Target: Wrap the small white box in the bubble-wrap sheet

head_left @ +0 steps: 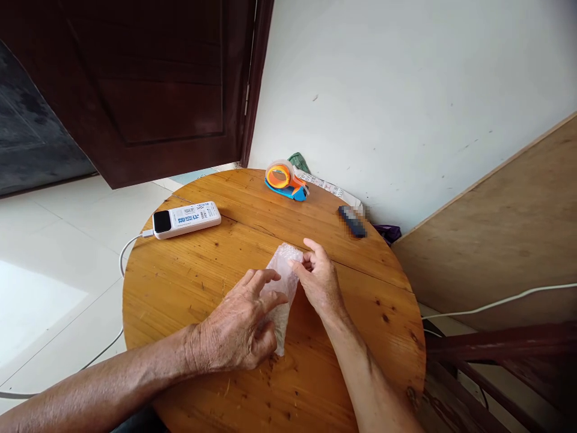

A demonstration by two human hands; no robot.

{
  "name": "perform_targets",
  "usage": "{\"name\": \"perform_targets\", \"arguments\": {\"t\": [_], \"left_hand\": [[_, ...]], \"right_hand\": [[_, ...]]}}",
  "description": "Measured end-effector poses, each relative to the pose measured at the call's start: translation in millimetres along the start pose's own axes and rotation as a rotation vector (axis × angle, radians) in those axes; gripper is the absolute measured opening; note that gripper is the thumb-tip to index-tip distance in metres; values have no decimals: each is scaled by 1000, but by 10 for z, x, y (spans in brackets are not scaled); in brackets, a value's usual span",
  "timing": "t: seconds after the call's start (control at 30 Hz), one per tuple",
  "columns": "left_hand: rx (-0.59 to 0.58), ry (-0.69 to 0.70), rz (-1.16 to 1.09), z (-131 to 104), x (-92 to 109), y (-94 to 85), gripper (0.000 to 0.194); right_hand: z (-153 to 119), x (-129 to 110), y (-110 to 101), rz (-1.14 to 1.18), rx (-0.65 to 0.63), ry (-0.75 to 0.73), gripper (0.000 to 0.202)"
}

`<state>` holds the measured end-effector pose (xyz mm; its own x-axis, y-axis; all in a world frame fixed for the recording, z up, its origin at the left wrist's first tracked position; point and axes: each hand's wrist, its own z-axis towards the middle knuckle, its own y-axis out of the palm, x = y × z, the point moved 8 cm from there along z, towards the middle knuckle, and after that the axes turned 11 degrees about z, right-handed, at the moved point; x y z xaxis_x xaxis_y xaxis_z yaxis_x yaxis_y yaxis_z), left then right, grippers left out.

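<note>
Handling step: right hand pinches translucent wrap; left hand over it, fingers apart; next likely needs steady pinch.

Large blue characters, with finer print beside them, stand on the white power bank; small dark characters run along the pale strip near the wall. None reads clearly.
</note>
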<state>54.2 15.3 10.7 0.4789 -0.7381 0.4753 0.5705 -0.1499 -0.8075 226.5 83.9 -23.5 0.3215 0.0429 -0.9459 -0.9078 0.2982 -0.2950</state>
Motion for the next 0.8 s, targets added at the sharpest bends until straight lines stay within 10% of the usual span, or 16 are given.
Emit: {"name": "perform_targets", "arguments": {"t": [0.8], "left_hand": [[-55,65,53,52,105,-15,40]], "right_hand": [[19,60,39,48,-61,82,58]]}}
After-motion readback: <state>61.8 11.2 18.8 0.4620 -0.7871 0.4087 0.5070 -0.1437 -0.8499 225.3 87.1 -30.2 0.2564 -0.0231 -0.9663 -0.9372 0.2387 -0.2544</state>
